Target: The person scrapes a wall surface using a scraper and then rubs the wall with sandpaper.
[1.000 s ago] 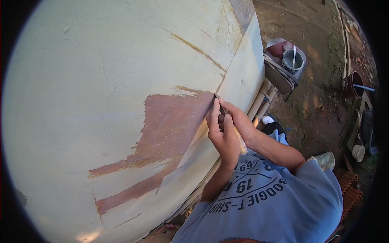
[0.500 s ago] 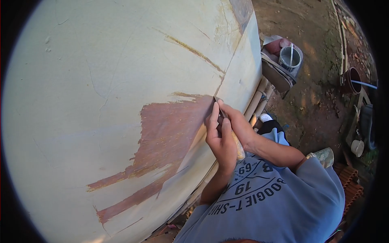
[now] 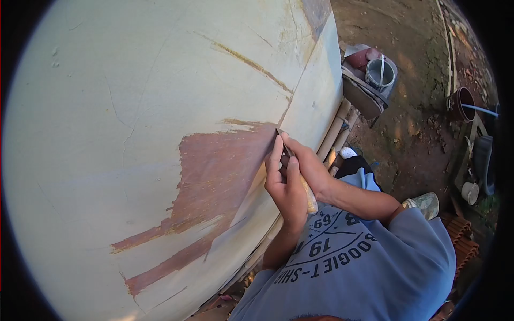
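Note:
A large curved pale painted surface fills the left side, with a bare reddish-brown patch where the coating is gone. At the patch's upper right corner, beside a thin seam, rests the dark tip of a scraper with a worn yellowish handle. My right hand is closed around the scraper from the right. Opposite it, my left hand is closed in against the tool, fingers near the blade. Much of the blade and handle is hidden between the hands.
A pot of grey material with a stick stands at upper right. Farther right is a brown bucket with a blue-white stick. Bamboo poles run under the surface's edge. Roof tiles lie at lower right.
The whole view has shifted a little, so the scene sits slightly farther left. Both hands and the scraper tip stay at the patch's corner, with hardly any movement along the surface.

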Available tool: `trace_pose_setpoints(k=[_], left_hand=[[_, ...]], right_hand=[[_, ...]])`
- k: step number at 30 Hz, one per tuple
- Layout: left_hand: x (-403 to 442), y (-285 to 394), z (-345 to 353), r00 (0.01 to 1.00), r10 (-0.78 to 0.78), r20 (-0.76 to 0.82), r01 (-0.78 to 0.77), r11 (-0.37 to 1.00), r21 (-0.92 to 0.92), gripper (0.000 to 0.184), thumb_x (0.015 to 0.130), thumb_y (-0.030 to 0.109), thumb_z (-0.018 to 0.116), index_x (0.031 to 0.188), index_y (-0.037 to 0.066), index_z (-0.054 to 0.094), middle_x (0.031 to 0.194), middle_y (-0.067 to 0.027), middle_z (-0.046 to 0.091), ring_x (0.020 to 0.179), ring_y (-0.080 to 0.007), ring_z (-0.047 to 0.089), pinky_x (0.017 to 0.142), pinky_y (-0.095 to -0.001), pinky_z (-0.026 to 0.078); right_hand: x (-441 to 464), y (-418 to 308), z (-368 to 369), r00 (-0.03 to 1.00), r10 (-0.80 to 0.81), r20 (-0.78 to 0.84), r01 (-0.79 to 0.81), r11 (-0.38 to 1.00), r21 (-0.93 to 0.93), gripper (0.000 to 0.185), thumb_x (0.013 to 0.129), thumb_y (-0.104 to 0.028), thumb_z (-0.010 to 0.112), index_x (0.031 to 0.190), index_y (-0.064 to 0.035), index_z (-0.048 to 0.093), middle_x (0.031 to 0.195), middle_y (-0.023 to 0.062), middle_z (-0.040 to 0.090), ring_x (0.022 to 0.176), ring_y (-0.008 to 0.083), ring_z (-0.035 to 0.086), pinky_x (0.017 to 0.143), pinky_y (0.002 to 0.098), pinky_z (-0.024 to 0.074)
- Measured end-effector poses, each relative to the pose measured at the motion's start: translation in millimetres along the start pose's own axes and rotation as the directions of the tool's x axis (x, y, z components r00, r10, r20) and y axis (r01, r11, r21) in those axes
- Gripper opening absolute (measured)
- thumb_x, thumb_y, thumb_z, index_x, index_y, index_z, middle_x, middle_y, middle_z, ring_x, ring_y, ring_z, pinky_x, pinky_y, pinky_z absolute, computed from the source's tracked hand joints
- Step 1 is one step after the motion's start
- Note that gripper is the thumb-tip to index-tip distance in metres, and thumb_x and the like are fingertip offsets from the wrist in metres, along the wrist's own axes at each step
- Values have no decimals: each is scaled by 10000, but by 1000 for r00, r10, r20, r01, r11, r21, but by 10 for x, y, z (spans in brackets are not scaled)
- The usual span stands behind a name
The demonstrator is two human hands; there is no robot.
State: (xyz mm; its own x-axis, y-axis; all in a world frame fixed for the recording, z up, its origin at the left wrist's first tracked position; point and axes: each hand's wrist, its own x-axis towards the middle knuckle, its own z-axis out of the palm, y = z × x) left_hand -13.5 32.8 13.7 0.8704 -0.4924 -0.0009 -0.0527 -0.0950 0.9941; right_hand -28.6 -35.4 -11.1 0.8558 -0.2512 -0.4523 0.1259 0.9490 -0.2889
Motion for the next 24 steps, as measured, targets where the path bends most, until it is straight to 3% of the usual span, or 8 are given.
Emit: trace_pose_setpoints(k=[5, 9, 10, 14, 17, 22, 24], left_hand=[[105, 54, 75, 998, 28, 58, -34, 993, 113, 441, 959, -43, 458, 1398, -80, 468, 1376, -177, 534, 1254, -204, 526, 1053, -319, 415], [25, -2, -15, 999, -43, 8, 43, 996, -77, 445, 956, -43, 463, 1399, -80, 465, 1405, -172, 514, 1275, -208, 515, 1061, -311, 410], [43, 20, 8, 999, -37, 21, 38, 998, -53, 443, 955, -48, 460, 1397, -80, 467, 1410, -179, 510, 1276, -214, 517, 1067, -314, 407], [111, 100, 121, 999, 0, 40, -1, 999, 43, 448, 945, -61, 459, 1393, -82, 471, 1386, -183, 532, 1273, -226, 519, 1078, -332, 398], [39, 22, 12, 999, -49, 15, 50, 996, -67, 446, 944, -55, 465, 1390, -84, 473, 1390, -176, 527, 1285, -222, 507, 1075, -320, 396], [137, 99, 151, 998, 31, 48, -35, 995, 88, 442, 941, -50, 469, 1382, -84, 481, 1384, -179, 534, 1273, -227, 521, 1071, -338, 405], [88, 48, 88, 1000, -7, 17, 7, 1000, 3, 440, 944, -48, 467, 1382, -84, 481, 1393, -186, 525, 1282, -229, 515, 1070, -339, 406]], right_hand=[[7, -135, 45, 999, 15, 46, -20, 993, 113, 363, 1025, -382, 500, 984, -51, 643, 858, 15, 616, 732, 87, 565, 663, 257, 479], [58, 68, -7, 999, -36, -16, 36, 999, 34, 359, 1025, -376, 497, 952, -50, 630, 879, 42, 638, 747, 108, 593, 681, 267, 500], [38, 19, -9, 998, -46, -32, 46, 999, -5, 358, 1023, -380, 499, 965, -53, 630, 879, 35, 636, 766, 108, 591, 694, 264, 496], [13, -141, -9, 995, 24, 99, -40, 987, 157, 350, 1022, -385, 502, 1026, -65, 644, 913, 11, 629, 813, 92, 575, 721, 257, 485], [39, 36, -34, 1000, 5, 1, -5, 998, 59, 340, 1023, -381, 501, 984, -70, 634, 926, 26, 636, 815, 100, 586, 721, 262, 495], [102, -68, -69, 998, 23, 57, -32, 986, 162, 348, 1020, -386, 509, 1019, -65, 641, 930, 32, 636, 813, 99, 583, 729, 264, 494], [70, -25, -42, 999, 20, 25, -23, 993, 118, 352, 1018, -387, 509, 1023, -61, 642, 923, 33, 635, 809, 103, 584, 727, 262, 494]])
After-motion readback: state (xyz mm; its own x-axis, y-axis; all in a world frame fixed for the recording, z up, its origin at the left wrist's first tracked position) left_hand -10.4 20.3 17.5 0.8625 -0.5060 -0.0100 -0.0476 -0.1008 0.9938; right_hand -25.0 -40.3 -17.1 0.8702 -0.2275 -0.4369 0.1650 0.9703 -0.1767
